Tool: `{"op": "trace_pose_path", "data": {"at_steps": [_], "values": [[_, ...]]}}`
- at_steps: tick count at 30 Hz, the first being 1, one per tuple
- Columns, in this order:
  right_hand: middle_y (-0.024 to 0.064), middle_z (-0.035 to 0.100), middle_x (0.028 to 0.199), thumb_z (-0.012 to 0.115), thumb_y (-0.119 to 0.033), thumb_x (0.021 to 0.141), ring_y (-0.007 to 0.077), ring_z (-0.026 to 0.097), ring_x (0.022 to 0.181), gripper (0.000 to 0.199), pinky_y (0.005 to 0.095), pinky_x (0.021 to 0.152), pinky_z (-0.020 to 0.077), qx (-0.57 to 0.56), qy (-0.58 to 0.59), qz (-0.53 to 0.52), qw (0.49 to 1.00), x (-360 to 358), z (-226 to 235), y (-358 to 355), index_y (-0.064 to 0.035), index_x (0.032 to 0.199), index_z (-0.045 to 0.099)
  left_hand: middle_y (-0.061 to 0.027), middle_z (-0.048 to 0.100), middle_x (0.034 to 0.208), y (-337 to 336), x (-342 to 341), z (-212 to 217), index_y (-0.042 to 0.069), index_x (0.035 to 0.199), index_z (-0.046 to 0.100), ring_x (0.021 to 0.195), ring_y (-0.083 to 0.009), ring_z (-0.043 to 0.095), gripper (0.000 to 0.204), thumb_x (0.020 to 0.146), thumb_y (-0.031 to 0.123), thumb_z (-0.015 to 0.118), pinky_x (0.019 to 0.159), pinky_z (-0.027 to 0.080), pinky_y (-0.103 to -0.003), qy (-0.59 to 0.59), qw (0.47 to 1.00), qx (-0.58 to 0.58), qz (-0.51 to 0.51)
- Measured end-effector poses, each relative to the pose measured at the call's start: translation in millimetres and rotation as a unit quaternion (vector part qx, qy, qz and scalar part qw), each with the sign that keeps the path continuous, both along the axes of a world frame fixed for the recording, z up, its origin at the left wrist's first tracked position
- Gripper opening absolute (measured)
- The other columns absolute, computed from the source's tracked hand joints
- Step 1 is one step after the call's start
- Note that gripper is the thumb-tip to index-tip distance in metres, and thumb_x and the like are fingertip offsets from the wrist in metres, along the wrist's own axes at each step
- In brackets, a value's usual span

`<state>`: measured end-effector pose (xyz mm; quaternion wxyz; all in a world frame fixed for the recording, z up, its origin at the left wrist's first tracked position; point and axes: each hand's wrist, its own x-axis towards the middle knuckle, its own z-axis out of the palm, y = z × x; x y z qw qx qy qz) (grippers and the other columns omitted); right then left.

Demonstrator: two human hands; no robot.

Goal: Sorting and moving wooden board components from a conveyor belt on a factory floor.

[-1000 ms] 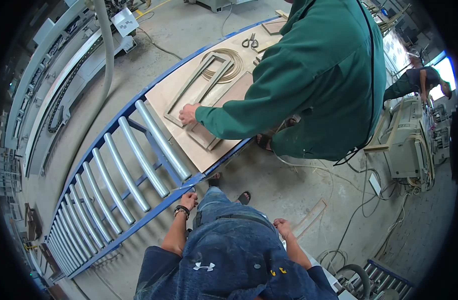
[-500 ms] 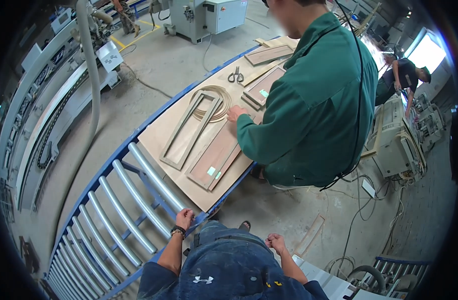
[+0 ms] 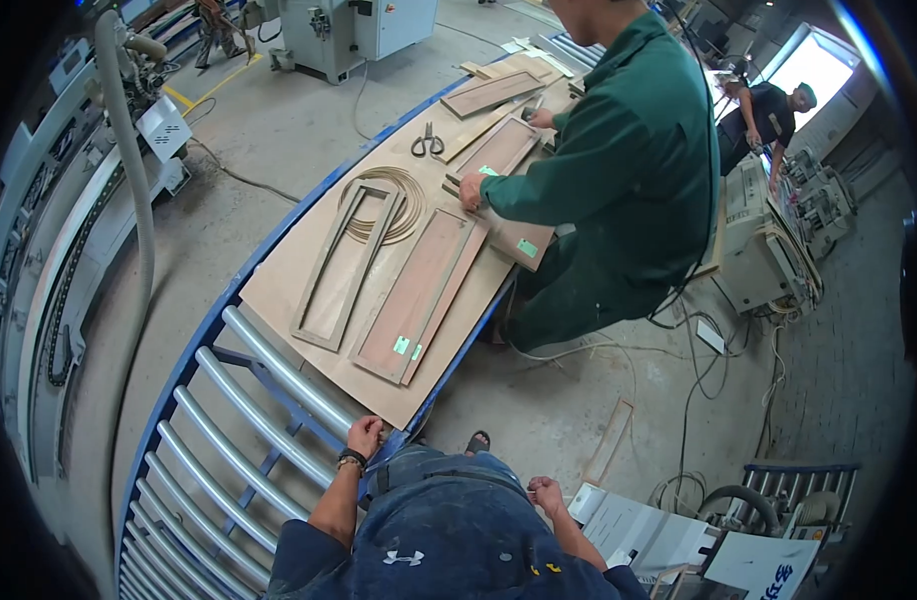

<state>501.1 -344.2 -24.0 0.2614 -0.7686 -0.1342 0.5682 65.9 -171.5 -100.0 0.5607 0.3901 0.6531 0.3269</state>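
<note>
My left hand [image 3: 366,436] is closed at the near corner of the pale board [image 3: 391,400], beside the end of a metal roller; anything inside its fingers is hidden. Down by my right hip, my right hand [image 3: 546,494] has its fingers curled together, and I cannot make out whether they hold something. On the board, nearest my left hand, lie a wooden panel [image 3: 415,290] with green labels and an open wooden frame [image 3: 319,300]. The frame's far end rests over a coil of thin brown strip [image 3: 416,215]. Scissors [image 3: 428,141] lie beyond the coil.
A person in green [image 3: 629,170] leans over the board's right side, one hand on stacked panels [image 3: 499,150]. The blue-edged roller conveyor [image 3: 249,400] runs along my left. Cables [image 3: 691,400] and a thin frame [image 3: 610,440] lie on the floor at right. Machines stand at both sides.
The view has shifted, so the board sits lower and further left. The person in green has moved back to the right, both hands now show, and another labelled panel is uncovered. My hands stay closed.
</note>
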Motion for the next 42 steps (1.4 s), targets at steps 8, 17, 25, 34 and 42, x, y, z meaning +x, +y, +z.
{"op": "trace_pose_path", "data": {"at_steps": [8, 17, 25, 34, 42], "values": [[0.0067, 0.061, 0.077, 0.045, -0.002, 0.082, 0.0140, 0.058, 0.065, 0.019, 0.0254, 0.058, 0.0472, 0.011, -0.048, 0.061, 0.997, -26.6, 2.3, -10.2, 0.0021, 0.091, 0.061, -0.0052, 0.062, 0.077, 17.9, 1.6, 22.4, 0.001, 0.095, 0.061, 0.059, -0.0124, 0.059, 0.017, 0.089, 0.016, 0.055, 0.054, 0.050, -0.026, -0.058, 0.997, -0.042, -0.023], [0.0073, 0.060, 0.078, 0.050, -0.005, 0.084, 0.0138, 0.056, 0.061, 0.016, 0.0260, 0.052, 0.0452, -0.009, 0.009, -0.014, 1.000, -34.3, 2.7, 0.4, 0.0013, 0.096, 0.059, -0.0052, 0.063, 0.074, 15.5, -7.8, 22.4, 0.000, 0.092, 0.063, 0.058, -0.0131, 0.061, 0.016, 0.087, 0.013, 0.055, 0.053, 0.049, -0.026, -0.065, 0.997, -0.029, 0.000], [0.0085, 0.061, 0.080, 0.055, -0.001, 0.079, 0.0160, 0.060, 0.064, 0.020, 0.0259, 0.056, 0.0483, -0.019, 0.007, 0.002, 1.000, -39.3, 2.7, 4.4, 0.0022, 0.098, 0.059, -0.0059, 0.063, 0.077, 7.5, -14.4, 18.1, 0.000, 0.096, 0.062, 0.059, -0.0136, 0.062, 0.018, 0.088, 0.014, 0.055, 0.053, 0.051, -0.026, -0.072, 0.996, -0.042, 0.018], [0.0075, 0.060, 0.079, 0.052, -0.001, 0.081, 0.0150, 0.058, 0.061, 0.018, 0.0262, 0.053, 0.0469, -0.027, 0.013, -0.007, 1.000, -42.5, 9.8, 12.2, 0.0011, 0.098, 0.057, -0.0055, 0.064, 0.076, 13.7, -13.7, 10.6, 0.000, 0.097, 0.062, 0.058, -0.0130, 0.061, 0.017, 0.088, 0.014, 0.055, 0.053, 0.050, -0.026, -0.074, 0.996, -0.047, 0.016], [0.0030, 0.058, 0.072, 0.055, -0.006, 0.085, 0.0096, 0.051, 0.055, 0.009, 0.0228, 0.048, 0.0394, -0.009, 0.009, 0.004, 1.000, -48.8, 8.7, 14.9, -0.0013, 0.092, 0.060, -0.0070, 0.064, 0.079, 19.0, -17.8, 7.5, 0.000, 0.099, 0.060, 0.060, -0.0150, 0.062, 0.017, 0.090, 0.013, 0.054, 0.054, 0.051, -0.026, -0.085, 0.995, -0.053, 0.006]]}}
